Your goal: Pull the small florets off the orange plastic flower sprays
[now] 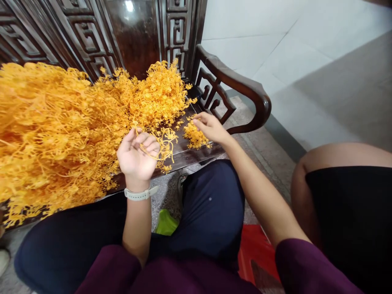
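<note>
My left hand [139, 155], palm up with curled fingers, holds a thin yellow plastic flower stem [165, 149] that loops out to its right. A pale watch band circles that wrist. Over the small pile of loose yellow plastic florets [196, 134] on the bench, my right hand [210, 125] hovers or touches its top edge, thumb and fingertips drawn together. Whether a floret sits between those fingertips is too small to make out. Behind and left of my left hand spreads a large heap of yellow plastic flower sprays [61, 134].
The dark carved wooden bench [183, 155] has a lattice back and a curved armrest [245, 90] at the right. Another person's bare knee [306, 175] is close on my right. Below are a red item [257, 249] and a bright green one [166, 223].
</note>
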Demonstrator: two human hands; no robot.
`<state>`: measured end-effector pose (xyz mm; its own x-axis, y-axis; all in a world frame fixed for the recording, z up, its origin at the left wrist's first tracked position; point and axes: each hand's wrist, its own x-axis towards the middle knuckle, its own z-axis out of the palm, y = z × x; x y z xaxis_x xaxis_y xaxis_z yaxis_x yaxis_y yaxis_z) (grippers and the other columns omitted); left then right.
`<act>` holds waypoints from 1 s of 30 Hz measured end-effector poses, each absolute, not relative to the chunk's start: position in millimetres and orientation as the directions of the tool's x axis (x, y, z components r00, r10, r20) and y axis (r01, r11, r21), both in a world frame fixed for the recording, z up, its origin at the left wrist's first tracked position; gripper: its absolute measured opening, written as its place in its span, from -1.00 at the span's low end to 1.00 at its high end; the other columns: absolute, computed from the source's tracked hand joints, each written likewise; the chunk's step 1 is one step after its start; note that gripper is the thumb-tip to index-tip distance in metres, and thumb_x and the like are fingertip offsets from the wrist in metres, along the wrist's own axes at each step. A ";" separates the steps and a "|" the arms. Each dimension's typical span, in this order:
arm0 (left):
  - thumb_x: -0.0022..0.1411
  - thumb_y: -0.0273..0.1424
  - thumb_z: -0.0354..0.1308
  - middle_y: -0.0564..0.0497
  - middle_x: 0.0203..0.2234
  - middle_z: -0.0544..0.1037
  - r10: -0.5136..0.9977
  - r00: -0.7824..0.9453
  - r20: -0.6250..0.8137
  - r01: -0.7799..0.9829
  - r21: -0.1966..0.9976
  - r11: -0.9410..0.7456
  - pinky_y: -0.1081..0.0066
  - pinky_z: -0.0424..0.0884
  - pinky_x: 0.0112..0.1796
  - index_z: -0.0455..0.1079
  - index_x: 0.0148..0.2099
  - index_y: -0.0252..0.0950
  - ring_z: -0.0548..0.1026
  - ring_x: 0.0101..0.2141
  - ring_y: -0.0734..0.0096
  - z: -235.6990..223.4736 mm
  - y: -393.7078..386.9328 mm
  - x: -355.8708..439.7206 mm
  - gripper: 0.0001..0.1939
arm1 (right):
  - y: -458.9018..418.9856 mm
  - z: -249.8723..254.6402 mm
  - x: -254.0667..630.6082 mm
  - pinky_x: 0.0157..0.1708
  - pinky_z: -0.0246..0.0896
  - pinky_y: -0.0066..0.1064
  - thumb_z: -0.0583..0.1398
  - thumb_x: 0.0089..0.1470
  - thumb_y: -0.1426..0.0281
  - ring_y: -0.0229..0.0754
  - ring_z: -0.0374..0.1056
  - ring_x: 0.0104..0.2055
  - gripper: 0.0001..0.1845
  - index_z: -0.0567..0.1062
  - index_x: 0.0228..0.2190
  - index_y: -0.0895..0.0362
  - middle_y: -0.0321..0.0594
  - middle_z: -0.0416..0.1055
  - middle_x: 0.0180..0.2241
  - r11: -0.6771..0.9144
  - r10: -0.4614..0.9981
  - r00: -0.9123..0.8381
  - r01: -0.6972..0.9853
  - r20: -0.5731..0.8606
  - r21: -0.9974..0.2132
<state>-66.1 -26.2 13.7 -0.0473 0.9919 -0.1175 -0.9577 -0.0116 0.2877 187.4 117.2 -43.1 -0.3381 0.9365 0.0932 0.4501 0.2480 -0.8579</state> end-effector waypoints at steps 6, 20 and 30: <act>0.61 -0.38 -0.06 0.23 -0.66 0.26 0.999 -0.032 -0.040 -0.990 0.139 -0.026 0.68 0.32 -0.52 0.31 -0.19 -0.33 0.38 -0.59 0.67 9.8 -27.6 -60.7 -0.74 | 67.9 -3.1 141.8 0.33 0.16 0.03 0.17 0.30 -0.21 0.05 0.26 0.33 -0.27 0.43 0.25 -0.02 -0.03 0.35 0.29 0.569 0.638 -0.700 0.146 0.322 -0.809; 0.53 -0.65 -0.05 0.15 -0.51 0.44 0.915 -0.396 0.080 -0.850 0.346 -0.398 0.87 0.41 -0.22 0.22 -0.33 -0.25 0.49 -0.43 0.73 -5.9 -17.5 -110.8 -0.66 | 50.9 6.1 140.4 -0.05 0.28 -0.26 0.29 0.31 0.36 -0.11 0.44 -0.13 -0.92 0.56 -0.24 0.12 -0.16 0.55 -0.19 0.614 0.535 -0.771 0.073 0.346 -0.786; 0.64 -0.33 -0.04 0.23 -0.58 0.26 0.962 -0.271 0.021 -0.860 0.445 -0.252 0.76 0.06 -0.70 0.33 -0.14 -0.28 0.20 -0.70 0.76 -3.7 -18.8 -114.0 -0.76 | 52.2 7.4 151.0 0.04 0.34 -0.24 0.32 0.31 0.26 -0.08 0.47 -0.02 -0.70 0.55 0.01 0.11 -0.13 0.56 -0.03 0.519 0.627 -0.677 -0.005 0.384 -0.855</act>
